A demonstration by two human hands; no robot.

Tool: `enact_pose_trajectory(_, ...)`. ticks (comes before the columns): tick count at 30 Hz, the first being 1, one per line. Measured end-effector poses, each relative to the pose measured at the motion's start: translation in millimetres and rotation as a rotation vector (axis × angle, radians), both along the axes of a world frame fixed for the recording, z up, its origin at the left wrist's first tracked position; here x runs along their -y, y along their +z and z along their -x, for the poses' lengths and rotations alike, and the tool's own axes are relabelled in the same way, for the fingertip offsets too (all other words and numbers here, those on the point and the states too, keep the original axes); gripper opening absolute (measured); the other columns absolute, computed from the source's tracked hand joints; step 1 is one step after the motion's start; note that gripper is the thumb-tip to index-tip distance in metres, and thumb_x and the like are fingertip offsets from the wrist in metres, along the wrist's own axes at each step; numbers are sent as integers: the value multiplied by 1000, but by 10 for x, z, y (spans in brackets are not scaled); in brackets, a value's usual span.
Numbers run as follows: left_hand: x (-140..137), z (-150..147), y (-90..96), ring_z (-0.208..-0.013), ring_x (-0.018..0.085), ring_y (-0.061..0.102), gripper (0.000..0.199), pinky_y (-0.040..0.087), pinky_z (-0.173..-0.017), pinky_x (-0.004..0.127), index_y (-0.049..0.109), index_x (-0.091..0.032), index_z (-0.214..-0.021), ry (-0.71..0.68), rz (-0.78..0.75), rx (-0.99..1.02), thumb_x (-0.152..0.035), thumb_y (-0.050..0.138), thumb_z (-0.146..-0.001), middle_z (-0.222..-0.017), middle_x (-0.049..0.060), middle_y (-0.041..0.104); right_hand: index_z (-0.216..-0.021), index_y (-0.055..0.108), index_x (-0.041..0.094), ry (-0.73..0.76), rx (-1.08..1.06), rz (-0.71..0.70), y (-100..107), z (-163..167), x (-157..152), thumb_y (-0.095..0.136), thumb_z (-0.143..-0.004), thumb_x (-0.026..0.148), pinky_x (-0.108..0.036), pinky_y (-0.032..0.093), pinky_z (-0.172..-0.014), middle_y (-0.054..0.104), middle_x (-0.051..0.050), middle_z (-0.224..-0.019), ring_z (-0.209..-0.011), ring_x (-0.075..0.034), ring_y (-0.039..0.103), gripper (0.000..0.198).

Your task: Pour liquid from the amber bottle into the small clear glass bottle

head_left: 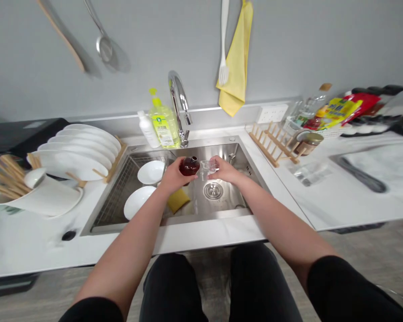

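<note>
Over the sink (237, 152), my left hand (173, 175) is wrapped round a dark red-brown bottle (190, 166), whose narrow neck tilts to the right and looks uncapped. My right hand (224, 171) grips a small clear cup (206, 168) just beside the bottle's mouth. Whether the two touch is hard to tell, and the cup's contents cannot be made out. A yellow sponge (177, 201) lies below my left hand. Two white bowls, an upper one (151, 172) and a lower one (138, 200), sit in the sink's left part, the lower one partly behind my forearm.
The faucet (178, 103) rises behind the sink, beside a yellow-green soap bottle (163, 125) and a white bottle (148, 129). White plates (77, 152) stand racked at left, near a utensil holder (47, 197). On the right are a wooden rack (272, 143) and jars (309, 143).
</note>
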State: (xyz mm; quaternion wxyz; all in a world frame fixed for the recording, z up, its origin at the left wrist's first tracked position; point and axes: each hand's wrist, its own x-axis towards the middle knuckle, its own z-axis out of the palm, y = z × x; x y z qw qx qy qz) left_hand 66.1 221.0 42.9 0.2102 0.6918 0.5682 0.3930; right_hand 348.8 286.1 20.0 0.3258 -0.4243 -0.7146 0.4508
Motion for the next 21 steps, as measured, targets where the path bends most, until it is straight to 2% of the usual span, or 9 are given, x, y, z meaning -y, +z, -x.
enact_pose_trajectory(4,-26,20,-60,-121,35,82,86,64,-112,51,67,-27,-144,5,-32,-21,-46,103,-68,-134,8,84,-117,63,27,85,8,-58,-126,-71,-38,105,-62,47,-36,56,-87,71,2,-103,-97,-25,70,72)
enact_pose_trajectory(10,-26,21,-55,-127,35,79,83,62,-117,49,69,-25,-145,-13,-126,-157,-38,102,-70,-141,10,81,-114,64,26,170,-79,-1,-68,-88,24,106,-64,46,-35,54,-84,71,1,-101,-92,-23,69,69)
enact_pose_trajectory(14,-14,45,-64,-127,35,78,86,62,-116,49,68,-27,-150,-35,-192,-270,-35,102,-72,-142,10,79,-112,65,25,173,-57,-20,-50,-38,47,105,-64,46,-35,53,-85,72,2,-98,-90,-23,69,66)
enact_pose_trajectory(21,41,28,0,-123,36,79,79,63,-112,49,69,-29,-153,4,-208,-376,-42,97,-80,-142,11,77,-111,66,25,161,-60,-29,-56,-30,19,107,-61,48,-37,53,-87,70,2,-96,-91,-23,68,68)
